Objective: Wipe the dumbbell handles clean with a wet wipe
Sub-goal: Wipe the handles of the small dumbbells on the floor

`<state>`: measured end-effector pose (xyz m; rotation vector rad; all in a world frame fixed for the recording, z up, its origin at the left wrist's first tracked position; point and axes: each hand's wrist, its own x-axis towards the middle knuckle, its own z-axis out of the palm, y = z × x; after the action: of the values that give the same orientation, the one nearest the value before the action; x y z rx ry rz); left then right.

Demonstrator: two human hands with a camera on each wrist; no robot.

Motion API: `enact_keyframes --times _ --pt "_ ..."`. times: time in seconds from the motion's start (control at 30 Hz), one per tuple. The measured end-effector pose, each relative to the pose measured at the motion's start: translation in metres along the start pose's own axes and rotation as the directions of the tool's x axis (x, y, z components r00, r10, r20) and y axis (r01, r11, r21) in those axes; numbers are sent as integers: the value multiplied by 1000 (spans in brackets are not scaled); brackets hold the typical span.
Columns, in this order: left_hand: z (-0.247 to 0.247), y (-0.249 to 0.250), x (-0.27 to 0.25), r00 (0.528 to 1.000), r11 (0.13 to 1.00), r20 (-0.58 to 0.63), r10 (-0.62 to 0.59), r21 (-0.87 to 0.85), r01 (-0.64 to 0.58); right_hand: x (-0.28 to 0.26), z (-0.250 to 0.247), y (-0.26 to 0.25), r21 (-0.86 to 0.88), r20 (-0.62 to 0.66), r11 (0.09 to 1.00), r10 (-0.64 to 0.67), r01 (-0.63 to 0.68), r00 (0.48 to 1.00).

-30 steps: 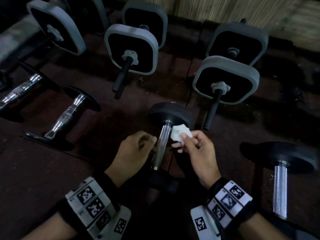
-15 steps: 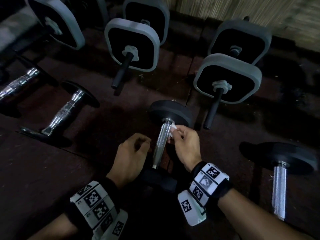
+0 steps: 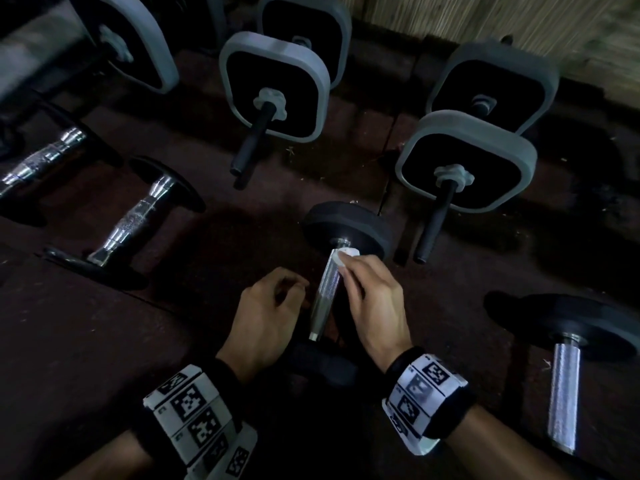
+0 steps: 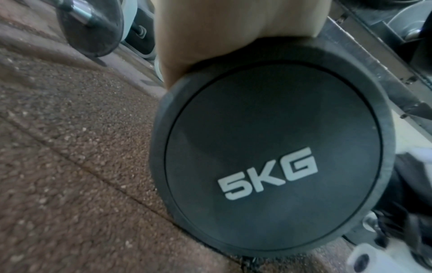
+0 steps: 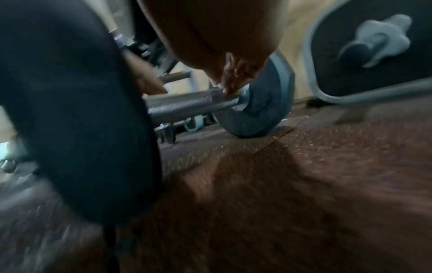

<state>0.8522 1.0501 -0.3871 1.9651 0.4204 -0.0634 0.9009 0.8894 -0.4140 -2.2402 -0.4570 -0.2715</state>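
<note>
Wet wipe (image 3: 346, 255) on handle (image 3: 325, 292), square-plated dumbbells (image 3: 464, 161) behind (chrome ones left)

1. Dark reddish-brown rubber floor tiles (image 3: 86, 358), speckled, with visible seams between them.
2. A pale reed-like wall panel (image 3: 485, 19) runs along the far edge.
3. Light is dim, with deep shadows across the floor.

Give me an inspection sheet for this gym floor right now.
Surface: dark reddish rubber floor tiles, speckled.
Job's things: white wet wipe at the far end of the knurled chrome handle of the black 5KG dumbbell.
Clutter: chrome dumbbell; grey-rimmed square-plate dumbbells.
Hands: right hand pinches the wipe; left hand loosely curled beside the handle, holding nothing.
Cables: nothing seen.
Surroundings: reed-like wall.
</note>
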Motion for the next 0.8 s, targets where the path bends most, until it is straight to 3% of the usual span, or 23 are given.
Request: enact_keyframes --times 0.13,0.27,0.4,0.47,0.53,0.63,0.7,0.73,0.8 --pt "-1 2 0 1000 1000 -2 6 14 -6 13 2 -2 -22 8 999 30 -29 1000" --pt "-1 1 0 1000 999 2 7 35 -7 17 2 -9 -71 148 995 73 -63 986" --pt "-1 1 4 997 999 72 15 45 -18 21 4 -9 -183 140 983 42 -16 989" --pt "-6 -3 11 990 992 120 73 97 -85 20 4 -13 -101 113 992 88 -77 990" --pt "-15 -5 25 975 980 156 155 104 -173 16 -2 -16 146 100 971 177 -190 979" --pt "-24 5 42 922 976 324 215 -50 -210 5 -11 -24 525 191 752 352 -398 916" --pt "-23 11 46 877 976 428 219 -114 -187 -5 -10 -29 659 246 573 448 -487 860" --pt "-21 13 46 869 977 447 210 -129 -169 -10 -8 -32 693 257 512 481 -507 838" --pt "-16 11 51 905 982 399 151 -163 -92 -16 -2 -36 716 237 462 544 -523 805"
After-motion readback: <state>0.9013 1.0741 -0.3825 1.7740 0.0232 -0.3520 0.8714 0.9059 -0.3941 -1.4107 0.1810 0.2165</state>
